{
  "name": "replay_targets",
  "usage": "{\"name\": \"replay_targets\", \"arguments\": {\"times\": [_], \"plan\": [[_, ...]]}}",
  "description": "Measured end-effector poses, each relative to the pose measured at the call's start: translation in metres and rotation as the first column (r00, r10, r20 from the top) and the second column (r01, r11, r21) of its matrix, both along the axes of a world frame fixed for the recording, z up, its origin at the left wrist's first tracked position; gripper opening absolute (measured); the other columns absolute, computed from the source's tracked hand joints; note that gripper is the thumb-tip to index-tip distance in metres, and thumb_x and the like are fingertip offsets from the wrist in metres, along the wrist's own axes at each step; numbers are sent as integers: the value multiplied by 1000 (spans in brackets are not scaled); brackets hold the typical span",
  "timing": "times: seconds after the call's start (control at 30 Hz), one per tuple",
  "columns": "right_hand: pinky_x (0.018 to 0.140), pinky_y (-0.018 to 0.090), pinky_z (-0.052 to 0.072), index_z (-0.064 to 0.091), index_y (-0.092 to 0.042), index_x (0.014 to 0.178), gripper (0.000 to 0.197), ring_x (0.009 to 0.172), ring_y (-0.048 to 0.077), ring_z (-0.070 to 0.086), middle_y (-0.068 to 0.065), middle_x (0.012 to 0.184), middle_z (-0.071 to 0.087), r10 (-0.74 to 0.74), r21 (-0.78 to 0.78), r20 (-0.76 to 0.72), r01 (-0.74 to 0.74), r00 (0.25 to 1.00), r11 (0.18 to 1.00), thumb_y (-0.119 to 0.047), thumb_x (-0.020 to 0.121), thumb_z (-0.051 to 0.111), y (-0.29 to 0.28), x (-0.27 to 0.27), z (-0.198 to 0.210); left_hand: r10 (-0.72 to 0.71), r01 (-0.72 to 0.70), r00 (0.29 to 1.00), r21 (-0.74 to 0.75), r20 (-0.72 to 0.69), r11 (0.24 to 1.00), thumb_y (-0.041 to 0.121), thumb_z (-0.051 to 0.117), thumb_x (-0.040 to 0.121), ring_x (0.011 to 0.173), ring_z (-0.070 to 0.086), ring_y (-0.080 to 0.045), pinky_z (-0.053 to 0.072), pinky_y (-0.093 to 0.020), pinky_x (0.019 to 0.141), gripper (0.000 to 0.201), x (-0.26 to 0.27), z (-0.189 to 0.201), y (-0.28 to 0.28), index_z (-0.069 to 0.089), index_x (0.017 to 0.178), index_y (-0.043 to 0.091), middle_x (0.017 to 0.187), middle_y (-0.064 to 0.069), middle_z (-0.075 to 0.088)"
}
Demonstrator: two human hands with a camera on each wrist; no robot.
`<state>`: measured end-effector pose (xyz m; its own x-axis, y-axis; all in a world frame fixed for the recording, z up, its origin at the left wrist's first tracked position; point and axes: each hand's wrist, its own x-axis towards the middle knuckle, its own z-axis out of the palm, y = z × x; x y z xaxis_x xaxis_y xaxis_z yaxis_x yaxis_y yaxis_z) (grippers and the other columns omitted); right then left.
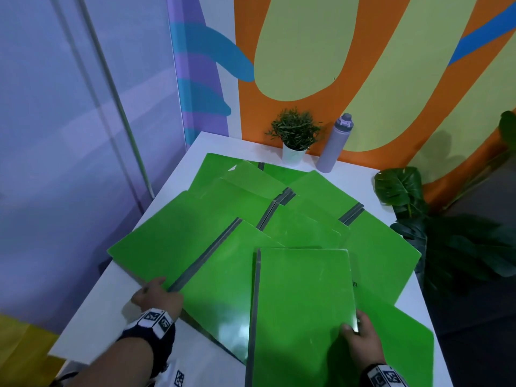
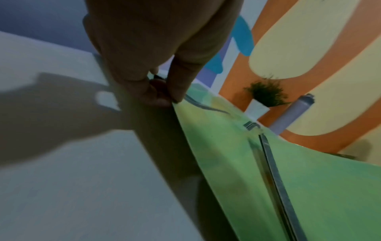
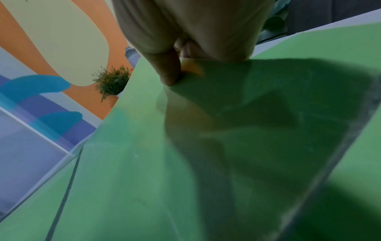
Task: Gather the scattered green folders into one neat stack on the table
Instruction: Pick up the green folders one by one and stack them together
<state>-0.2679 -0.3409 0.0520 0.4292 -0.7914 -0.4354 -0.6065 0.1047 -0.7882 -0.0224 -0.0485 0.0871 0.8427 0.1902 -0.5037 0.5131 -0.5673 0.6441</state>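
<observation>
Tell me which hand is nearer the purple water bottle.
Probably right. The right hand grips a folder below the bottle; the left hand is off at the table's left edge.

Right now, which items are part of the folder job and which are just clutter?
Job:
green folders, overlapping and fanned out
top folder, pinched by right hand
left folder, corner gripped by left hand
table

Clutter:
potted plant
purple bottle
big-leaf plant beside the table
</observation>
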Motion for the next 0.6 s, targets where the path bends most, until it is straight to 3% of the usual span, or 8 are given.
{"name": "replay_targets", "arguments": {"times": [0.1,0.2,0.27,0.37,0.43,0.47,0.53,0.6], "plan": [[105,59,32,33,-15,143,55,131,40,37,20,150,32,-39,-10,45,40,998,999,-5,92,50,-6,4,12,-74,74,980,7,185,997,-11,54,83,119,48,-42,41,-44,108,38,15,17,-12,58,120,-6,144,-24,22],[108,60,25,29,-23,144,57,140,35,25,10,156,23,-101,11,110,100,989,995,-11,93,50,-14,5,27,-133,103,899,94,418,990,-5,54,85,128,40,-36,36,-39,111,25,35,40,-20,66,107,-7,138,-28,34],[109,59,22,30,-28,143,54,141,34,23,7,156,22,-143,51,164,137,976,989,-17,94,49,-20,6,38,-117,70,824,106,554,992,0,54,86,120,47,-35,36,-39,110,21,45,59,-25,68,102,-3,136,-23,40],[110,58,20,30,-30,143,51,141,34,22,6,157,22,-178,88,228,162,957,983,-26,95,46,-28,7,54,-145,82,745,127,651,989,5,56,87,115,49,-36,32,-51,109,20,49,89,-32,64,105,8,125,-14,53],[109,55,24,28,-29,145,53,141,32,25,2,157,20,-231,124,259,205,938,971,-24,95,46,-33,7,57,-223,173,699,142,679,975,7,53,90,95,55,-28,24,-56,111,19,45,106,-39,61,107,11,93,-6,63],[104,52,34,27,-29,146,54,136,29,34,0,157,20,-263,132,267,235,927,963,-21,95,46,-35,8,56,-236,230,670,105,704,968,6,52,91,82,54,-24,26,-58,110,17,40,113,-40,60,105,9,78,1,59],[77,39,51,25,-25,146,55,116,24,52,3,157,22,-291,140,282,261,914,955,-17,95,45,-38,7,53,-191,285,607,14,772,958,5,50,92,79,53,-28,39,-47,100,14,35,125,-43,59,103,6,77,3,55],[77,42,49,31,-8,142,50,111,33,54,20,149,35,-301,196,344,245,890,949,-20,96,45,-41,11,47,-98,259,647,-96,757,961,8,49,94,83,52,-25,40,-32,79,14,33,133,-46,58,104,6,86,-3,56]]}}
